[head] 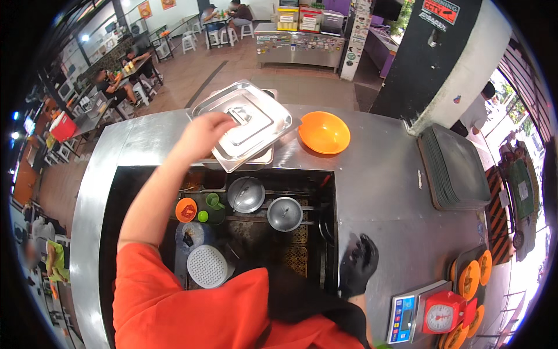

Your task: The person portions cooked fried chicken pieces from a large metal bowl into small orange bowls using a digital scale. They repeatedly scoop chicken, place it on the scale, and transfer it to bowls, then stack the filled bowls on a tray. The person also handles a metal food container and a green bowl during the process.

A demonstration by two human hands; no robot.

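Observation:
My bare left hand point(208, 134) grips the handle of a rectangular stainless steel pan lid point(259, 126). The lid is tilted above the far part of the steel counter point(375, 183). Beneath it, the edge of a steel food pan point(263, 157) shows; its contents are mostly hidden. An orange plastic bowl point(325, 134) stands just right of the lid. My right hand point(359, 264), in a black glove, is over the counter by the right edge of the recess. Its fingers are loosely bent and apart, and nothing shows in them.
In the recess are two lidded round pots point(246, 194), an orange bowl of red food point(186, 210), a green cup point(213, 201) and a perforated grey container point(208, 266). Stacked trays point(455, 168), a red dial scale point(440, 313) and orange bowls point(469, 280) stand right. People sit at tables beyond.

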